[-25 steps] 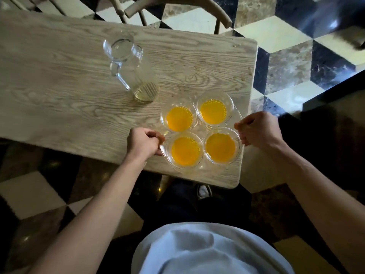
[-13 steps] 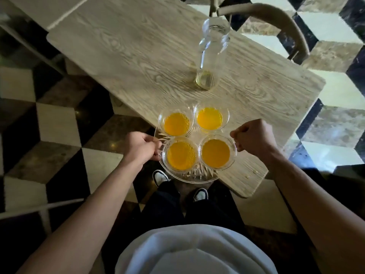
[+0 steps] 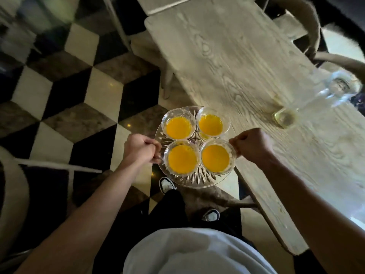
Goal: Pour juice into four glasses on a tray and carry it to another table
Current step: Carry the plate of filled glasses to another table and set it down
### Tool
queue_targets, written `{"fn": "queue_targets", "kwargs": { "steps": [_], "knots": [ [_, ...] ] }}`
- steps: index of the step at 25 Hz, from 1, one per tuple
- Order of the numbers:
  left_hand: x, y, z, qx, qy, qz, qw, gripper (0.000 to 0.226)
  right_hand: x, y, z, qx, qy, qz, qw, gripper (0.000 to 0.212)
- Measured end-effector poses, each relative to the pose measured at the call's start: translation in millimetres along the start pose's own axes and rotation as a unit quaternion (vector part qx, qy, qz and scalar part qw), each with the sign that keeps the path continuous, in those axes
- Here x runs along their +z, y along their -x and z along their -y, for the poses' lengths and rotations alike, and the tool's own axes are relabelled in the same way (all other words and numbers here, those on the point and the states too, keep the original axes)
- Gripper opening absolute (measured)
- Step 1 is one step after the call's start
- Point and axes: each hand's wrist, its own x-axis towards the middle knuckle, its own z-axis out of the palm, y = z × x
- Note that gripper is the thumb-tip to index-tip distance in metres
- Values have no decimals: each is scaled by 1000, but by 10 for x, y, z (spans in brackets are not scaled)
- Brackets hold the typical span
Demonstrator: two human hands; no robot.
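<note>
While we hold the tray (image 3: 194, 180) of four filled glasses (image 3: 182, 159) over the floor beside the bench (image 3: 246, 62), left hand (image 3: 141, 148) and right hand (image 3: 250, 146) fingers curled on its rim, uneven tilt risks spilling juice.

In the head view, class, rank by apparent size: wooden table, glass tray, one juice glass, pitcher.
1. Wooden table
2. Glass tray
3. Pitcher, blurred, so unsure against the tray
4. Juice glass
</note>
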Motion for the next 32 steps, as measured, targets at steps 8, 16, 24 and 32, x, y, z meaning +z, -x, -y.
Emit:
{"fn": "queue_targets", "kwargs": {
  "steps": [8, 16, 24, 32],
  "knots": [
    [-1059, -955, 34, -7, 44, -38, 998, 20, 868, -573, 1353, -60, 57, 29, 996, 33],
    [-1820, -1685, -59, -61, 128, -74, 987, 23, 1559, -1150, 2429, -116, 94, 76, 986, 30],
    [-2422, -2595, -375, -101, 164, -98, 976, 23, 2218, -1987, 3518, -147, 77, 142, 976, 18],
    [-3042, -3711, -999, -130, 139, -187, 964, 19, 2620, -2968, 4901, -178, 71, 194, 962, 16]
  ]
}}
